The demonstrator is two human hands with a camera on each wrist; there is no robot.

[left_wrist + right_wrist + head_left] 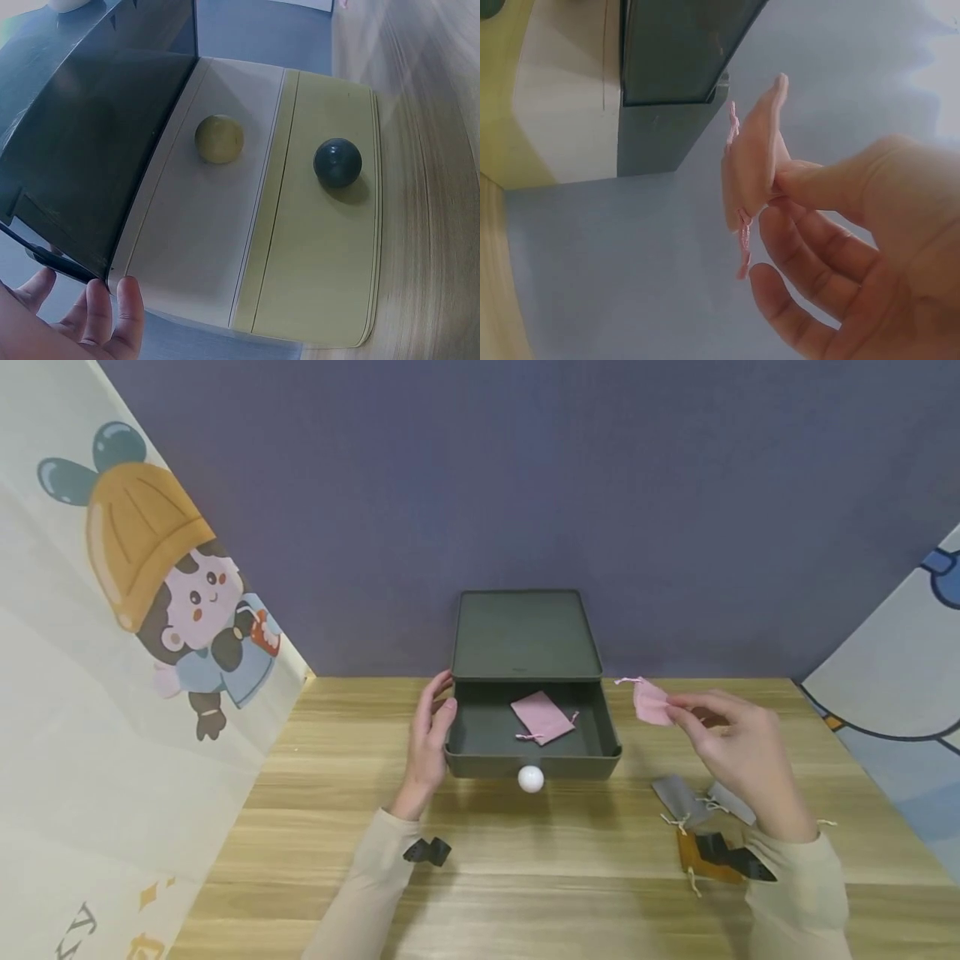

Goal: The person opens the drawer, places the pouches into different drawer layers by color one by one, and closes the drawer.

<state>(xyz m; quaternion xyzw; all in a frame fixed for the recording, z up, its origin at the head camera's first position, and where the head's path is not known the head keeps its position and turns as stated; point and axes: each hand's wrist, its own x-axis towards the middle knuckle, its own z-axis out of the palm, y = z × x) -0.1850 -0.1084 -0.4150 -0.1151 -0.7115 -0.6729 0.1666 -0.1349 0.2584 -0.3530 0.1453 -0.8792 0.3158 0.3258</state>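
A drawer unit has its dark grey top drawer [495, 767] pulled out, with a white knob [531, 779] on the front. Inside the drawer lies a pink drawstring pouch [543, 718]. My left hand [429, 735] rests against the unit's left side, thumb by the drawer's rim and fingers fairly straight; in the left wrist view its fingertips [129, 289] touch near the unit's edge. To the right of the drawer, my right hand [738, 747] pinches a second pink drawstring pouch [651, 703] between thumb and fingers, raised in the air with its cord dangling.
Grey pouches [681, 799] and an orange pouch [705, 857] lie on the wooden table [570, 893] below my right forearm. Under the open drawer are a cream drawer [195, 232] and a yellow drawer [311, 262], both with round knobs. A blue-grey wall panel [525, 485] stands behind.
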